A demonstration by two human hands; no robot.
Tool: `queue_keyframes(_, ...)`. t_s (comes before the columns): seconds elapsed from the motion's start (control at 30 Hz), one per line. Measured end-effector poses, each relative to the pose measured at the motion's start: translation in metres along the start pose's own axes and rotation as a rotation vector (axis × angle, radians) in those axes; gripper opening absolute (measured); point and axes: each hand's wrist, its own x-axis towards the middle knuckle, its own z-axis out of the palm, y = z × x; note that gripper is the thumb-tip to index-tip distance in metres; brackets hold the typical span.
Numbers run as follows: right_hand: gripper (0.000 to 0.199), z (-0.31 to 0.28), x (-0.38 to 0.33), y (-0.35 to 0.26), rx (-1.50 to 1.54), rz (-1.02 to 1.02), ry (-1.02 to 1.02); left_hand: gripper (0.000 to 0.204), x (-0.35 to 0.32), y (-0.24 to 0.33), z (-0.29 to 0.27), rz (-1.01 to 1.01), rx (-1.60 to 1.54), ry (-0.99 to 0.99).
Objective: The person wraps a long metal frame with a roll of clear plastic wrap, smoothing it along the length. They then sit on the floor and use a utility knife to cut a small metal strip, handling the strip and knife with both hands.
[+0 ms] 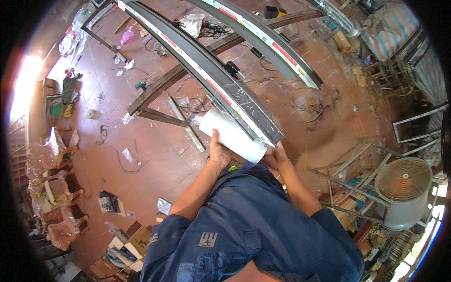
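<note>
A thick white roll of stretch film lies crosswise under the near end of a long dark framed panel. My left hand is closed round the roll's left end, thumb up along its side. At the other end my right hand grips the roll beside the panel's tip; some of its fingers are hidden behind the roll. Clear, shiny film covers the panel's near end. Red and white label strips run along the panel's edge.
A brown trestle beam carries the panel and a second, similar panel to the right. A metal bar and a drill lie on the tiled floor. Metal frames and a round fan stand at right; wrapped furniture at left.
</note>
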Motion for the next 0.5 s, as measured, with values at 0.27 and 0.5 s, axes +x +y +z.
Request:
queue_keyframes(0.27, 0.043, -0.027, 0.095, -0.030, -0.186, 0.347, -0.210, 0.081, -0.001, 0.002, 0.053, 0.032, 0.239, 0.312)
queue_keyframes(0.5, 0.043, -0.062, 0.117, -0.057, -0.605, 0.430, -0.350, 0.061, 0.055, -0.028, 0.025, 0.266, 0.221, 0.286)
